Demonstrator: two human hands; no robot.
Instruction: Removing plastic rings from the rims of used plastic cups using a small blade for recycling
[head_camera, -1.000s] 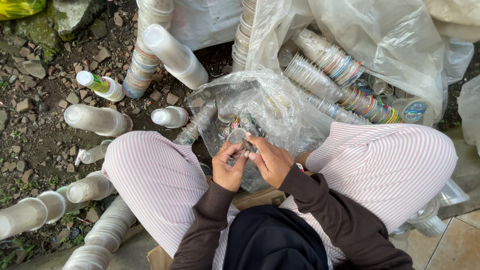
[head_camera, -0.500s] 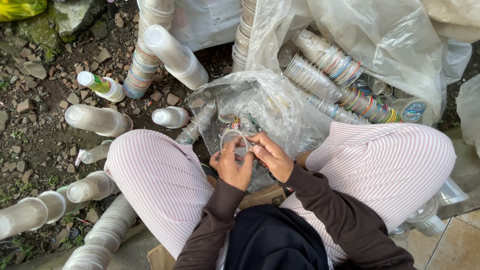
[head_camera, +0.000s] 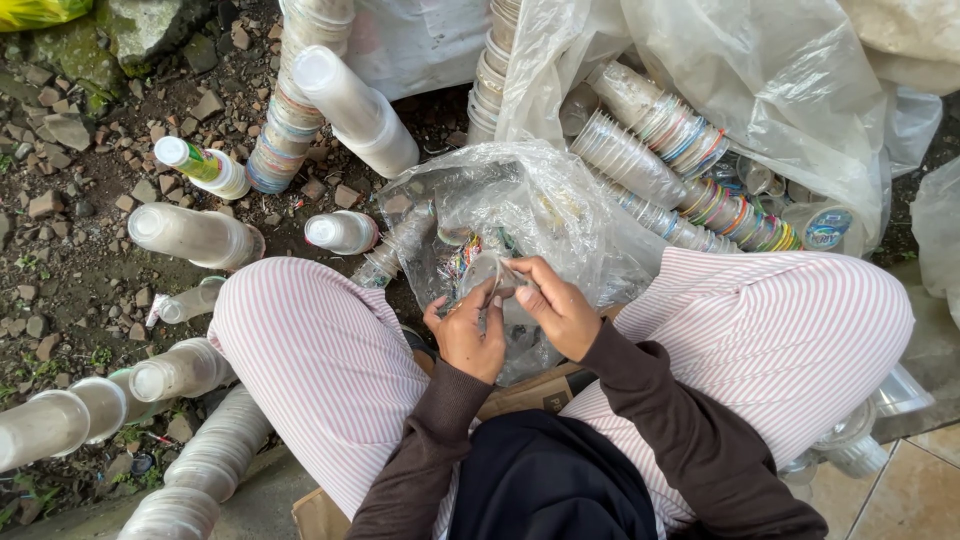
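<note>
My left hand (head_camera: 468, 340) and right hand (head_camera: 556, 306) both pinching a clear cup (head_camera: 487, 272), now lower over the clear bag (head_camera: 540, 200) of cups.

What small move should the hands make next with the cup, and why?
Probably finish peeling the lid film off. The left hand grips a clear cup over the open bag, and the right hand pinches a film strip at its rim, seemingly partly lifted.

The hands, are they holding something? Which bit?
Yes. Both the left hand and the right hand pinch a small clear plastic cup by its rim, just above the open plastic bag. The exact finger grip is too small to tell.
</note>
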